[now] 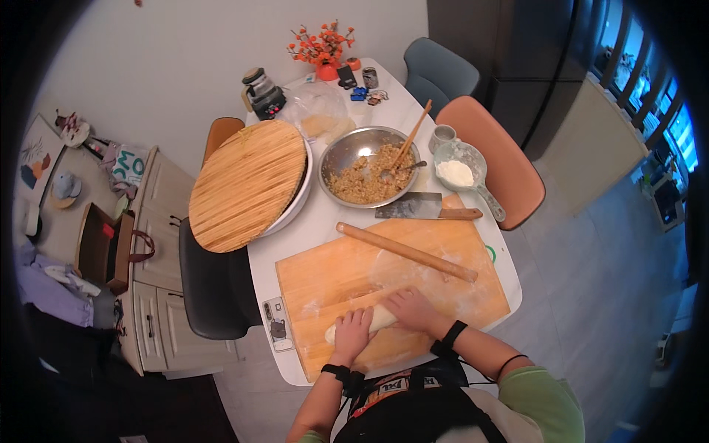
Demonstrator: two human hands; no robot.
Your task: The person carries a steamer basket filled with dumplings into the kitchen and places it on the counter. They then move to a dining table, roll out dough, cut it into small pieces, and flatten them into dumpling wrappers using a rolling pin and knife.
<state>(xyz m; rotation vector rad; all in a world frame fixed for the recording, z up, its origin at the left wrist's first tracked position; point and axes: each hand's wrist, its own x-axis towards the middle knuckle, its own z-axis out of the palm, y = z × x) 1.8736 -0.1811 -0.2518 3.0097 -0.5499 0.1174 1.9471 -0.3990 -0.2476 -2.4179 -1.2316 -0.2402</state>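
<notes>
A thick roll of pale dough lies slantwise on a floured wooden board. My left hand is curled over the dough near its left end, which sticks out past the fingers. Over its right part rests my right hand, hiding that end. Beyond both hands a wooden rolling pin lies across the board. A cleaver with a wooden handle lies at the board's far edge, beside a steel bowl of minced filling with chopsticks and a spoon in it.
A round slatted wooden lid covers a white basin at the left. Right of the steel bowl are a scoop of flour and a metal cup. A phone lies by the board's left edge. Chairs stand around the table.
</notes>
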